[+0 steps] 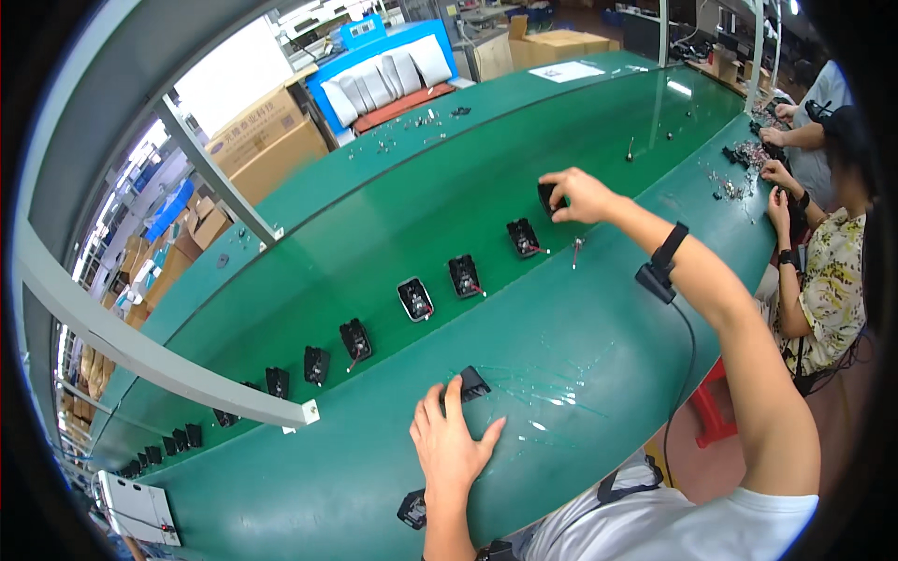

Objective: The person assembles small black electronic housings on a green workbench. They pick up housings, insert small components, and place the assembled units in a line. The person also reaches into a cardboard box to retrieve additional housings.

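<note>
My right hand (582, 196) reaches far over the green belt, its fingers and thumb around a black plastic housing (545, 194), partly hidden by the hand. Nearer me, my left hand (454, 441) is over the green tabletop, fingers stretched forward and thumb spread. Its fingertips touch or lie against another black housing (475, 383); the contact is partly hidden. Open black housings with thin wires, such as this one (524, 237) and a light-rimmed one (415, 299), stand in a row along the belt. A small wired part (578, 249) lies right of the row.
Glossy clear strands (552, 388) are spread across the tabletop. A grey metal frame (168, 360) crosses the left side. Beside my left forearm is a black block (412, 510). A cable hangs from the black strap device (657, 278) on my right arm. Co-workers (823, 243) handle small parts at right.
</note>
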`<state>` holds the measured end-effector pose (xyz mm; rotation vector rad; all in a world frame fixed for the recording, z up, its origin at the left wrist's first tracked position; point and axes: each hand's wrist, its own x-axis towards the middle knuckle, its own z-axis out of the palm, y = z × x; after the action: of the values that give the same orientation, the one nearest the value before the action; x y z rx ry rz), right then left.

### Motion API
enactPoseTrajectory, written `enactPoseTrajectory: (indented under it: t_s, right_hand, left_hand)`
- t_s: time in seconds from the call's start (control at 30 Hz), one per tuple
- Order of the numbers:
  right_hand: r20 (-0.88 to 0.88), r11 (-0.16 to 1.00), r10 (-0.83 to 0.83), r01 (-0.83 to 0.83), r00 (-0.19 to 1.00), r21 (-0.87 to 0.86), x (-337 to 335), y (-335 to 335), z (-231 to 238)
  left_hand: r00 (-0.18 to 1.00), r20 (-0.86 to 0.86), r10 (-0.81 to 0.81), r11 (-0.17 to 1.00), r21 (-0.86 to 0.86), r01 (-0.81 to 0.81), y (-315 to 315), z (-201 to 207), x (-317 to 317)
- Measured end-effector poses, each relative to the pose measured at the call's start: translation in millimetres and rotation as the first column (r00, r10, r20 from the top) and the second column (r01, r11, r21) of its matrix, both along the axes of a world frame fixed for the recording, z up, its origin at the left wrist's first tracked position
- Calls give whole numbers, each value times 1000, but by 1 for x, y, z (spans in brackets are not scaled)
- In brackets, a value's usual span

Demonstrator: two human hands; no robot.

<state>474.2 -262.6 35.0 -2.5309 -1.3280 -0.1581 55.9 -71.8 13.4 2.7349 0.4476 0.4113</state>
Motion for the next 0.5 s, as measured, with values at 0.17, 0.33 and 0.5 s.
enactPoseTrajectory:
  t_s: [0.17,0.33,0.5]
  right_hand:
    - [-89,984,-99,84,991,-156,12,0,-31]
    - [101,998,-59,56,993,34,-25,-11,-6]
    - [-67,986,-71,60,995,-154,-77,-27,-13]
  left_hand:
    - [999,-18,-27,994,-110,25,5,-11,1]
    - [998,9,-61,996,-64,61,2,-15,0]
    - [998,56,-21,981,-190,31,-7,-4,0]
